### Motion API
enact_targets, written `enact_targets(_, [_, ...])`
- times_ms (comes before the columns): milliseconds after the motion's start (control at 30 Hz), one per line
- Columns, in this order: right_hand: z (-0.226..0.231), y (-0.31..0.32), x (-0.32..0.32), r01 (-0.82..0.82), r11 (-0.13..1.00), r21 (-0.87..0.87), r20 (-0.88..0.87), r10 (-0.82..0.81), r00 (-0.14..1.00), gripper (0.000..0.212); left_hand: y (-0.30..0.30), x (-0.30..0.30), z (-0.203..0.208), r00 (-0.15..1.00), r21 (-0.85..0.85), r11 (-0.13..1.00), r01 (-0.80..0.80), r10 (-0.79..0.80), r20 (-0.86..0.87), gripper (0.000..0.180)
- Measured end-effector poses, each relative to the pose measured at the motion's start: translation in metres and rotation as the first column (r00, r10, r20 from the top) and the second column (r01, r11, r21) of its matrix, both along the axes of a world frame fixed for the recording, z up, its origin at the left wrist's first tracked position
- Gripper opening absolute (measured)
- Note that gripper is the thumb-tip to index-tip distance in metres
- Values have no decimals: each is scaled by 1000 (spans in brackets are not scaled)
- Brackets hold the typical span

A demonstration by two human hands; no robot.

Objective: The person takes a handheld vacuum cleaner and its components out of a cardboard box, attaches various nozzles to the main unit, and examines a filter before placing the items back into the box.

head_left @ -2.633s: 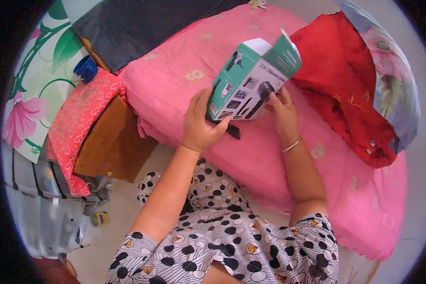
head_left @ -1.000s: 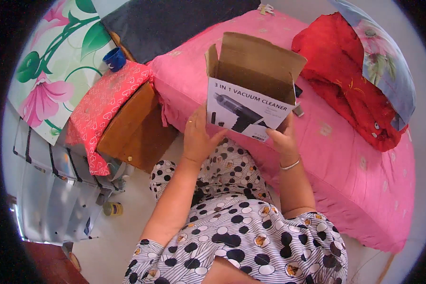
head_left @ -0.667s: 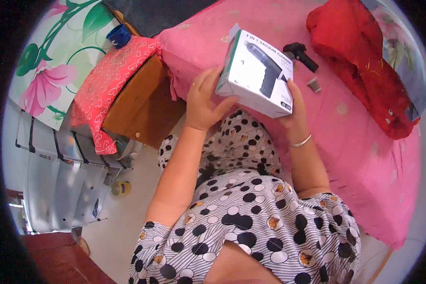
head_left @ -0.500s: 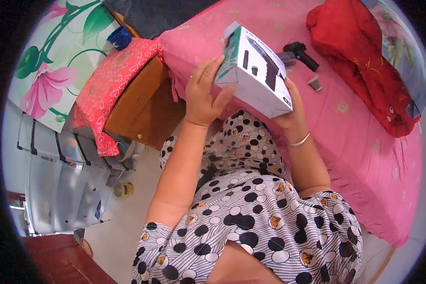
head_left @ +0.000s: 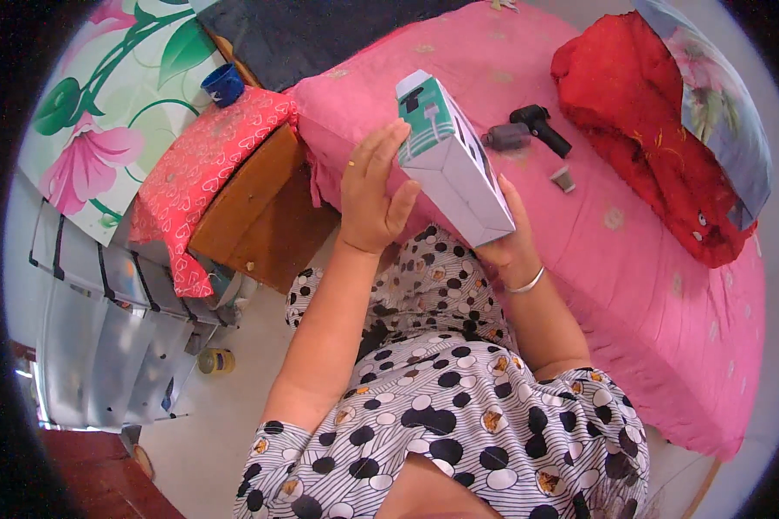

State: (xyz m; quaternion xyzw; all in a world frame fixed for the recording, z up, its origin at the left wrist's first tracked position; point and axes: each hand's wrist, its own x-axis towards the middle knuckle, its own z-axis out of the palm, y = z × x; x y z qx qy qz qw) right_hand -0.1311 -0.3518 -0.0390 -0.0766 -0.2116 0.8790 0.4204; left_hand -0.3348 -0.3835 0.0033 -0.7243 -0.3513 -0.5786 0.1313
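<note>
A white and green cardboard box (head_left: 463,190) is tilted in front of me over the bed's edge, its end flap standing up at the far end. My right hand (head_left: 512,238) grips its near right corner, the fingers partly hidden behind it. Beside the green end, my left hand (head_left: 376,186) is stretched out with thumb apart, its fingertips at the box's edge. Beyond the box, a black handheld vacuum cleaner (head_left: 541,130) with a smoky clear dust cup (head_left: 506,137) lies on the bed. Near it lies a small grey-white cup-shaped filter (head_left: 563,180).
The bed has a pink sheet (head_left: 649,285). A red cloth bundle (head_left: 623,112) lies at its far right. To the left stands a wooden cabinet (head_left: 255,203) under a red heart-patterned cloth (head_left: 208,143), with a blue cup (head_left: 223,85) on top. A yellow jar (head_left: 216,361) is on the floor.
The box has turned, so its printed broad face tilts away and its plain side and green end show more. Its near end has come lower and closer, with my right hand.
</note>
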Motion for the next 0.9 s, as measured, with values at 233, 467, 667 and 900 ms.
enact_targets(233, [-15, 2, 5, 139, 989, 46, 80, -142, 987, 46, 1, -10, -7, 988, -218, 971, 99, -69, 140, 59])
enact_targets(467, [-36, 20, 18, 16, 652, 758, 449, -540, 712, 87, 2, -40, -31, 945, -755, 639, 145, 137, 298, 67])
enact_targets(667, [17, 62, 40, -298, 293, 908, 416, -707, 572, 73, 11, -48, -43, 844, -754, 562, 341, 171, 509, 55])
enact_targets(900, [36, 193, 103, -624, 138, 769, 84, -990, -116, 58, 33, -38, -42, 787, -571, 787, 235, 190, 587, 57])
